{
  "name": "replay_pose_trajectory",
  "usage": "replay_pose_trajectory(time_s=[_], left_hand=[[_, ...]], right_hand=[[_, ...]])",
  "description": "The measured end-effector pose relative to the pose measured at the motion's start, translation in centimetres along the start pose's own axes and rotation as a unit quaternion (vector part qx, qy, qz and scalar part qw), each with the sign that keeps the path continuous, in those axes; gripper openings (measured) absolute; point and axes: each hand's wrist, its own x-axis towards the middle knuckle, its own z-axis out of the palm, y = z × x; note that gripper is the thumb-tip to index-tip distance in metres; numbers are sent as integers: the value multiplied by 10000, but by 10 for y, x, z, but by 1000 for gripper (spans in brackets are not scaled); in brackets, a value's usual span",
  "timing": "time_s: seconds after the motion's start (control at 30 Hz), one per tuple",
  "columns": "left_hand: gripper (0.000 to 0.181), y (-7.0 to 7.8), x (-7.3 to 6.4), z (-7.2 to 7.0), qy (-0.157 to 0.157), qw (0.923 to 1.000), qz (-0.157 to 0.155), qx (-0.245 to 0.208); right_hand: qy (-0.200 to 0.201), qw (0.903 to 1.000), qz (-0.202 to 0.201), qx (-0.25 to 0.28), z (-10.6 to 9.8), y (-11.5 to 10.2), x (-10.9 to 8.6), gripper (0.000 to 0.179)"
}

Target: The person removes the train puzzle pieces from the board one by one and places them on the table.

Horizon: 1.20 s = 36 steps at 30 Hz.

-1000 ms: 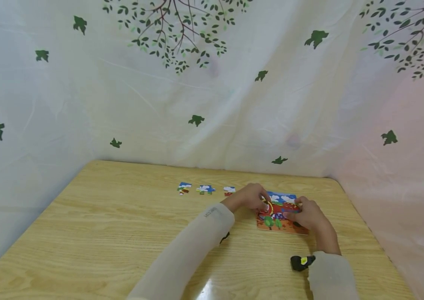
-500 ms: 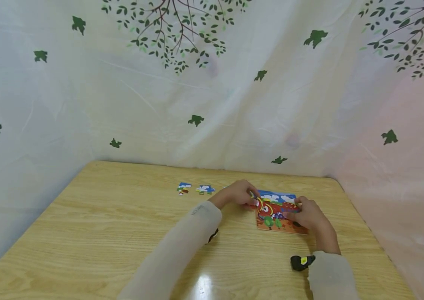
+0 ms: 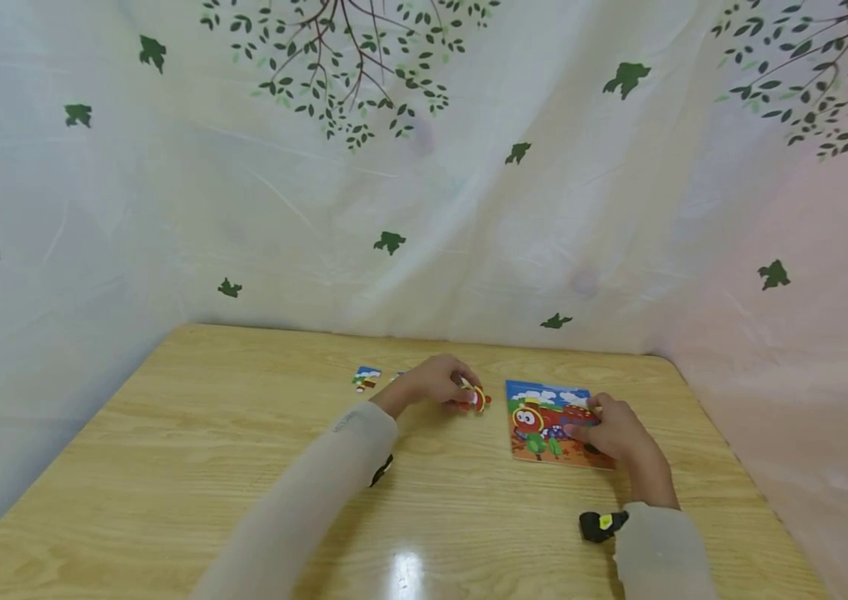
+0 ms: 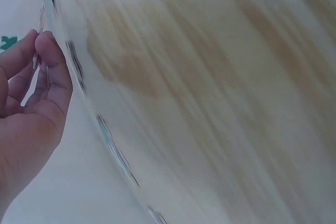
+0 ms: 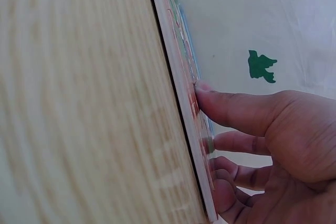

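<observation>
In the left hand [image 3: 431, 381], clamped between thumb and fingertips: a red, yellow and white puzzle piece [image 3: 479, 400], poking out to the right of the grip. Hard to tell its long axis, or its height over the wood, since caught almost edge-on in the left wrist view.

Off to the right of those fingertips, and a touch closer to the near edge of the table [image 3: 469, 517]: the picture puzzle [image 3: 532, 421], lying flat toward the far right corner, apart from the pinched piece by a strip of wood. Roughly level with it from side to side, with sides running close to those of the table.

On the right part of the picture puzzle, the right hand [image 3: 617, 429]: thumb and fingers apart, resting on the face. Nearer to the picture puzzle by far, because touching it.

Nearer to the left hand, along the far edge: a blue, white and brown loose piece [image 3: 366, 378], and beside it a second one [image 3: 400, 376], mostly hidden behind that hand.

Farthest out, past the far edge: a pale curtain [image 3: 304, 250] printed with leaves.
</observation>
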Motion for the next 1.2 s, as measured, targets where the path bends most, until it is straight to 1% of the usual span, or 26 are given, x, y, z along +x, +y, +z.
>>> replay_pose_trajectory(time_s=[0.13,0.23,0.4,0.57,0.7,0.8,0.93,1.13,1.2], left_hand=[[23,-13,-10,-12,27,9999,46,-131],[24,-20,-20,-22,83,9999,65,-94],[24,-29,-36,-41,158,9998,-74,-82],[25,-43,-49,-55,251,9995,-187,-70],[27,-53,-60,-64,293,9992,-227,-154],[26,-59,-69,-69,308,9992,-205,-128],[24,-65,-79,-75,302,9994,-136,71],[24,-75,-92,-83,292,9990,-339,97],[25,-79,-95,-87,310,9988,-351,165]], right_hand=[[37,10000,33,-45,1,-1,0,68],[31,10000,56,-15,1,-1,0,67],[11,10000,49,-8,0,-2,0,68],[-16,10000,46,6,0,-1,0,68],[-20,10000,62,27,0,-1,0,68],[-2,10000,57,-11,0,-2,0,68],[11,10000,82,-49,0,-2,-1,68],[52,9999,90,-27,1,-4,-2,67],[67,9999,110,-8,1,-4,-2,67]])
